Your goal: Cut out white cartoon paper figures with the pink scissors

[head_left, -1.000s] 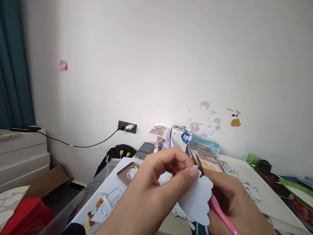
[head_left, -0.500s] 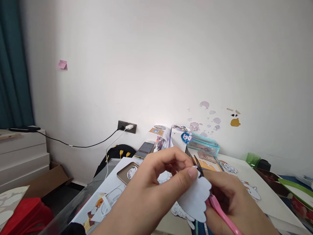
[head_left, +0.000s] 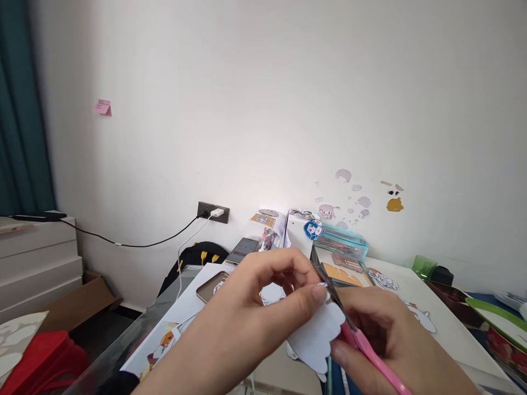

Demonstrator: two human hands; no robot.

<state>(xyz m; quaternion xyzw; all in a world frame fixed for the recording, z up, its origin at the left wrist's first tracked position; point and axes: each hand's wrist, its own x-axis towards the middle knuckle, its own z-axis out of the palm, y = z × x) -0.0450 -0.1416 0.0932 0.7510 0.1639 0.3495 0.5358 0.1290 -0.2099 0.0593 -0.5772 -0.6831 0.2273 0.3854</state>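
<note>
Your left hand [head_left: 263,307] is closed in a pinch. The thumb lies on the near face of a small white paper cut-out [head_left: 315,337], with the fingers curled behind its top edge. It holds the piece up off the table, low and just right of centre in the view.

Your right hand [head_left: 387,334], touching the piece from the right, is wrapped around the pink handles of the scissors [head_left: 349,329]. The dark blades meet the paper at its upper edge, right beside your left thumb tip. I cannot tell how far apart the blades stand.

The piece's lower and right outline already shows a clean scalloped edge. The trimming therefore looks largely done, with the stretch under your thumb and the blades seemingly left. The side of the cut-out that faces away cannot be seen.

Under your hands, printed sheets [head_left: 185,318] with cartoon figures lie flat on the table [head_left: 457,340], and several figures there look uncut.

- **Left:** a brown tin lid [head_left: 208,285] lies just left of your left hand.
- **Far:** a phone [head_left: 242,251] and a teal case [head_left: 343,238] sit by the wall, and small stickers [head_left: 349,200] are stuck to the wall above the case.
- **Far right:** a green cup [head_left: 422,267] stands there.
</note>
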